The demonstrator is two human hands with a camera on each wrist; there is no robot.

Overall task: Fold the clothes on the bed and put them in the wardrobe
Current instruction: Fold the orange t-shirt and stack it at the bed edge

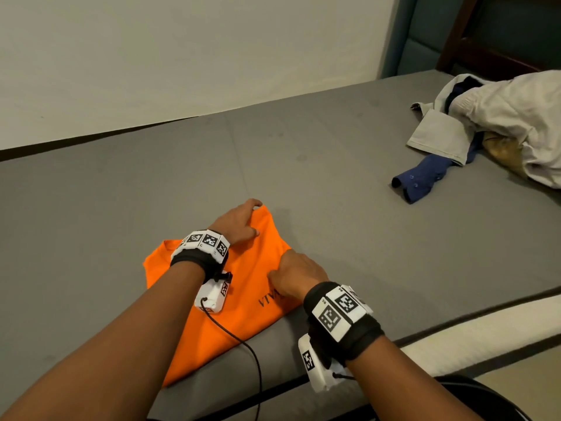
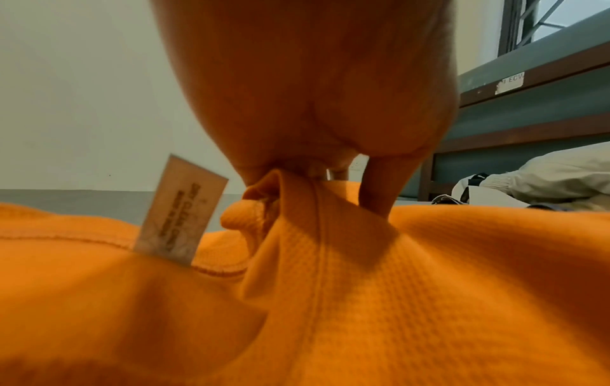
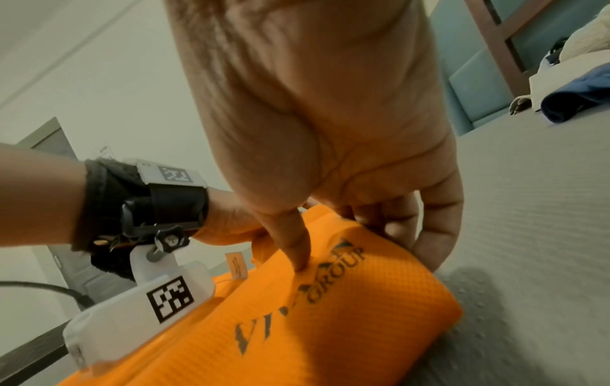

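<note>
You're early on: your left hand [image 1: 239, 221] and right hand [image 1: 296, 273] both pinch the half-folded orange shirt [image 1: 243, 299] at 6 o'clock on the bed [image 1: 303, 147]; the unfolded pile [image 1: 498, 126] at 2 o'clock waits, and nothing has reached the wardrobe, I'd judge

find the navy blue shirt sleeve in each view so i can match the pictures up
Head: navy blue shirt sleeve lies right of centre on the grey bed, poking out from under the beige garment.
Left wrist: only a dark sliver at the right edge, under the beige garment; too small to be sure.
Right wrist: upper right corner.
Shared landmark: the orange t-shirt that both hands grip.
</note>
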